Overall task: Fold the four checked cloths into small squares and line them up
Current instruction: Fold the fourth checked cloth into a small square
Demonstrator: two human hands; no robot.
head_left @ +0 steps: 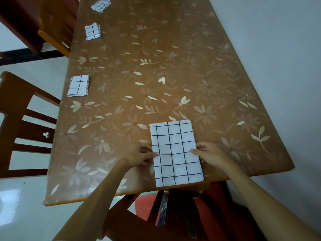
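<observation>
A white cloth with a dark check (175,152) lies folded into a long rectangle at the near edge of the table. My left hand (141,154) pinches its left edge at mid-length, thumb on top. My right hand (209,153) pinches its right edge at the same height. Three more checked cloths lie along the table's left side: a folded square (78,85), a smaller folded one (92,31) farther off, and a looser bundle (100,5) at the far end.
The table (156,75) wears a brown cover with pale flowers. Wooden chairs stand at its left (22,126) and far left (55,26). A white wall (278,49) runs along the right side. Another chair (173,214) sits below the near edge.
</observation>
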